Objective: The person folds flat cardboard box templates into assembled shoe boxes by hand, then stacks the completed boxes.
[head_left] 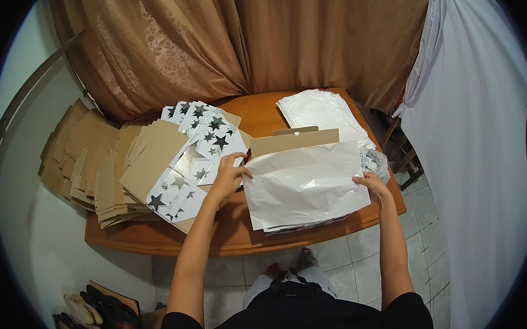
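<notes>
In front of me lies a wrinkled, glossy white plastic bag (305, 186). A flat brown cardboard piece (295, 142) with a tab on top shows above its upper edge; whether its lower part is inside or behind the bag I cannot tell. My right hand (373, 185) grips the bag's right edge, thumb on top. At the upper left corner is my left hand (230, 178), fingers apart and slightly bent, close to or touching the edge. Beneath the bag, the edges of a stack (304, 226) with dark patterns peek out.
Left on the wooden table (255, 109) are white cardboard pieces with silver and black stars (212, 137) and piles of brown cardboard (101, 157). A stack of white bags (323, 112) lies back right, beside crumpled clear plastic (374, 161). Curtains (328, 38) hang behind; shoes (96, 316) sit lower left.
</notes>
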{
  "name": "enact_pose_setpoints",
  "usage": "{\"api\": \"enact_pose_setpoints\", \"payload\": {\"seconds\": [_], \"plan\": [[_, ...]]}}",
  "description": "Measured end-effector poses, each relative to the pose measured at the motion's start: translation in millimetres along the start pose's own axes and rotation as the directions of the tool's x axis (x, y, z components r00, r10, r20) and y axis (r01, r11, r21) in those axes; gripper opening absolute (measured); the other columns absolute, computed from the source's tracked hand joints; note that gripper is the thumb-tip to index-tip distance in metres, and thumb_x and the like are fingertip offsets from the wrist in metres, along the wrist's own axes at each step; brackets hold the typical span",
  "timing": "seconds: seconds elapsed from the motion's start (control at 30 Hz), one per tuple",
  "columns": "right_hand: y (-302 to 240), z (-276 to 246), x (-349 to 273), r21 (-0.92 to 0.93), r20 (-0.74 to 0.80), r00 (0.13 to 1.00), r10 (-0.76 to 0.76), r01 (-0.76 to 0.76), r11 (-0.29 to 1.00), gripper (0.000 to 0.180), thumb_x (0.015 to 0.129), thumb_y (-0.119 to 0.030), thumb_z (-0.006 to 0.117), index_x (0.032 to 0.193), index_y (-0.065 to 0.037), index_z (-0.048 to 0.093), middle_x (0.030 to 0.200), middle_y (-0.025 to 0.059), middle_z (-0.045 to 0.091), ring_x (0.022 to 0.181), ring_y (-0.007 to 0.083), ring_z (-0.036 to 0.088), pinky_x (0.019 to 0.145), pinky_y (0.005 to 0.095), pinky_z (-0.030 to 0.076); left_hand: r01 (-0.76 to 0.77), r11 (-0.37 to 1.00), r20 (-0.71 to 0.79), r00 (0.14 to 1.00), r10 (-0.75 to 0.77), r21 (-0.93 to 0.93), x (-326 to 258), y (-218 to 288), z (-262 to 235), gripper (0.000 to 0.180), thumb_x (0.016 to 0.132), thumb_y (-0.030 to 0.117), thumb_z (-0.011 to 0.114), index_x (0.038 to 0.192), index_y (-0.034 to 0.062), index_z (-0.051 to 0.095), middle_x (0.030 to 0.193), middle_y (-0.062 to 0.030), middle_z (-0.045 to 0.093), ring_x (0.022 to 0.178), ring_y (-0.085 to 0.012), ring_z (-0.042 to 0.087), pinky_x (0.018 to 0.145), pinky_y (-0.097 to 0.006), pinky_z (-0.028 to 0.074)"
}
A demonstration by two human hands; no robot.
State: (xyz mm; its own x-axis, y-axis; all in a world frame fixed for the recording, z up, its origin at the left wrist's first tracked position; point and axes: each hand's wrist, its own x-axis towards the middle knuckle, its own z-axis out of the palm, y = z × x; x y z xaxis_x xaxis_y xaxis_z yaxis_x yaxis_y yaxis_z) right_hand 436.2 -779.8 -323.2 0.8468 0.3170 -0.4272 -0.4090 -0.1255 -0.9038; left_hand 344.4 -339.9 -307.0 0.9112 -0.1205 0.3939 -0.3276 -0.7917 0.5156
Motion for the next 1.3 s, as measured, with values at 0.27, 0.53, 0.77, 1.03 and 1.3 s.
{"api": "enact_pose_setpoints", "payload": {"seconds": [0.27, 0.53, 0.77, 1.03, 1.3], "plan": [[35.7, -16.2, 22.5, -0.225, -0.009, 0.997, -0.080, 0.076, 0.971, 0.028, 0.077, -0.017, 0.070, 0.095, 0.003, 0.063, 0.083, 0.0048, 0.063, 0.072, 0.0105, 0.057, 0.063, 0.0247, 0.046, 0.114, 0.968, -0.488, 0.847, -0.212, -0.223, 2.0, 14.3, 8.8, 0.015, 0.075, -0.004, 0.048, 0.079, 0.0039, 0.061, 0.106, -0.0121, 0.057, 0.100, -0.0273, 0.054, 0.087, -0.036, 0.042], [38.4, 3.3, 36.2, -0.324, -0.006, 0.983, -0.185, 0.173, 0.930, 0.026, 0.072, -0.012, 0.071, 0.092, 0.003, 0.064, 0.082, 0.0042, 0.064, 0.070, 0.0099, 0.057, 0.065, 0.0247, 0.046, -0.175, 0.984, 0.126, 0.977, 0.172, 0.016, -19.3, 85.8, 108.5, 0.031, 0.079, 0.019, 0.061, 0.109, 0.0105, 0.056, 0.121, -0.0139, 0.051, 0.115, -0.0314, 0.046, 0.096, -0.044, 0.036], [-0.2, 13.6, 35.4, -0.884, 0.050, 0.956, -0.288, 0.176, 0.433, 0.055, 0.066, -0.017, 0.073, 0.112, 0.004, 0.052, 0.094, 0.0187, 0.061, 0.082, 0.0321, 0.058, 0.074, 0.0413, 0.045, -0.235, 0.940, 0.343, 0.929, 0.142, 0.246, -4.8, 79.4, 129.8, 0.065, 0.076, 0.042, 0.063, 0.131, 0.0128, 0.042, 0.144, -0.0149, 0.028, 0.133, -0.0309, 0.026, 0.107, -0.049, 0.021], [32.2, 91.4, 41.1, -0.563, 0.698, 0.487, -0.525, 0.826, 0.018, 0.063, 0.078, -0.031, 0.062, 0.129, -0.002, 0.039, 0.128, 0.0195, 0.042, 0.121, 0.0345, 0.040, 0.100, 0.0431, 0.032, -0.283, 0.899, 0.418, 0.900, 0.128, 0.334, -18.3, 69.8, 170.7, 0.076, 0.078, 0.054, 0.055, 0.133, 0.0047, 0.039, 0.143, -0.0180, 0.028, 0.135, -0.0306, 0.023, 0.109, -0.050, 0.014], [79.1, 86.2, 91.3, -0.459, 0.889, 0.445, -0.109, 0.864, -0.209, 0.071, 0.086, -0.044, 0.050, 0.140, -0.006, 0.024, 0.143, 0.0159, 0.029, 0.130, 0.0316, 0.032, 0.107, 0.0435, 0.024, -0.231, 0.897, 0.523, 0.852, 0.000, 0.377, -39.7, 42.5, 195.8, 0.083, 0.078, 0.062, 0.049, 0.131, -0.0016, 0.039, 0.138, -0.0198, 0.035, 0.132, -0.0322, 0.027, 0.107, -0.052, 0.018]]}}
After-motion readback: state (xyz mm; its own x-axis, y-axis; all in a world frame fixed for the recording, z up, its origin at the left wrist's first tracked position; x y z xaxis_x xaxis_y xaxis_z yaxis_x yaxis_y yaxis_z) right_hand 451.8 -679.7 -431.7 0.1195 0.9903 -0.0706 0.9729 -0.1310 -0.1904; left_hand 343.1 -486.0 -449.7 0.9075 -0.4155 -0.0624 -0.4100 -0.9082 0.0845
